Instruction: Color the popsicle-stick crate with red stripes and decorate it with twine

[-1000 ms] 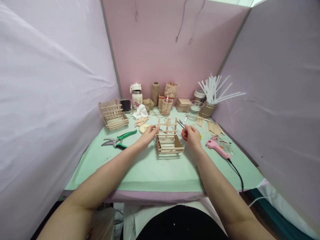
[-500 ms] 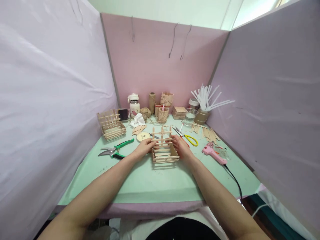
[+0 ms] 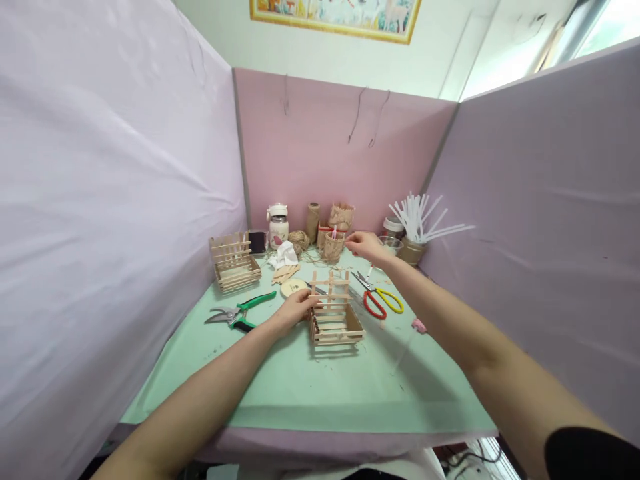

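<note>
1. Your left hand point(image 3: 295, 312) had a light hold on the popsicle-stick crate point(image 3: 336, 338), fingers bent in at its back left corner, by the foot of the upright lattice. The thumb side was too small to read, so no clue how firmly you were pinching.

2. Your right hand point(image 3: 367, 247) was up off the table with the fingers curled in. Couldn't tell if the tips were fully together or had anything tiny between them.

3. What I'd have worried about: one-sided hold, skinny sticks. Pressing or tugging at that corner could've twisted the crate or popped a lattice joint. Your right fingertips were also right by the woven cup point(image 3: 332, 248), with the clear bowl point(image 3: 393, 244) behind that wrist, so a careless swing might've knocked either one.

4. Where the crate was: sitting on the green tabletop point(image 3: 280, 393), lattice at the back, mostly to the right of your left fingers. It was well apart from your right hand, nearer you and lower down.

5. Further out, the red-and-yellow-handled scissors point(image 3: 371, 287) lay open right of the crate, blades near the lattice. The green-handled pruning shears point(image 3: 239, 312) were left of your left hand, jaws open too.
</note>
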`<state>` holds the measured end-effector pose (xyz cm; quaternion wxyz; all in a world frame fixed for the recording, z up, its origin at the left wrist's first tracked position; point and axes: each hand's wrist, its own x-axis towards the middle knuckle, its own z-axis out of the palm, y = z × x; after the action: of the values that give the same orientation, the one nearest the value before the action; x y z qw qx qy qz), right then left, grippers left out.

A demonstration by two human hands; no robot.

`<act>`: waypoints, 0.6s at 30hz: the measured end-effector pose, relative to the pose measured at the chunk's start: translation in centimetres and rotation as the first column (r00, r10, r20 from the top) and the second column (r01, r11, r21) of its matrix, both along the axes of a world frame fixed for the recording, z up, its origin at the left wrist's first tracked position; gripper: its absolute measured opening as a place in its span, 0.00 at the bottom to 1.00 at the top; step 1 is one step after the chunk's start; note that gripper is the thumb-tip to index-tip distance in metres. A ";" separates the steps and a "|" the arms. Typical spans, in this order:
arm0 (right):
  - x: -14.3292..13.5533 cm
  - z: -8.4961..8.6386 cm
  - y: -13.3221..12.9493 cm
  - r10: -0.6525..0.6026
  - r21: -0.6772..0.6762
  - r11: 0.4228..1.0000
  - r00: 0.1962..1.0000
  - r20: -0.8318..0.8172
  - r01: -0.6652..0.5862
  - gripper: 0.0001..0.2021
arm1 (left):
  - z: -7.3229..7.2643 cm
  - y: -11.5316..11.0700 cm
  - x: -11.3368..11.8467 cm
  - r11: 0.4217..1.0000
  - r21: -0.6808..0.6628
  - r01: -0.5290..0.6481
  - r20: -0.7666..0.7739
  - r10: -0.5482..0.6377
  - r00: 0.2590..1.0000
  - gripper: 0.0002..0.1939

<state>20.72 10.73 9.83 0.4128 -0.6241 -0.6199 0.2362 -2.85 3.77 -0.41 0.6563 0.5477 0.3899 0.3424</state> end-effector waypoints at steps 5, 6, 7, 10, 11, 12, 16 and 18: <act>-4.0 1.2 5.3 0.139 -0.151 0.984 0.940 0.310 -0.096 0.04 | -0.1 0.0 0.0 0.997 0.057 -0.060 -0.022 0.062 0.998 0.24; -4.9 1.2 6.3 0.158 -0.181 0.979 0.921 0.357 -0.098 0.05 | -0.2 0.1 -0.1 0.993 0.076 -0.087 -0.024 0.089 0.996 0.26; -5.7 1.2 7.2 0.173 -0.208 0.973 0.901 0.398 -0.095 0.08 | -0.2 0.2 -0.1 0.988 0.095 -0.121 -0.020 0.123 0.992 0.28; -7.9 0.8 9.8 0.191 -0.274 0.960 0.854 0.484 -0.059 0.17 | -0.5 0.7 -0.1 0.957 0.146 -0.252 0.034 0.249 0.968 0.34; -8.6 0.7 10.6 0.187 -0.288 0.957 0.844 0.502 -0.041 0.18 | -0.5 0.8 -0.1 0.941 0.164 -0.295 0.061 0.289 0.955 0.34; -9.2 0.5 11.5 0.179 -0.298 0.954 0.838 0.516 -0.020 0.19 | -0.6 1.0 -0.2 0.924 0.184 -0.334 0.086 0.324 0.942 0.34; -11.9 -0.5 14.6 0.111 -0.296 0.953 0.836 0.538 0.064 0.17 | -0.7 1.3 -0.6 0.858 0.254 -0.446 0.121 0.429 0.895 0.29; -13.2 -1.2 15.7 0.077 -0.278 0.956 0.843 0.532 0.088 0.17 | -0.7 1.4 -0.8 0.836 0.276 -0.474 0.112 0.462 0.880 0.26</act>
<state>7.56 26.41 8.64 0.1266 -0.7209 -0.6669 0.1396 -3.66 5.14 -1.08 0.4713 0.5205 0.4427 0.5577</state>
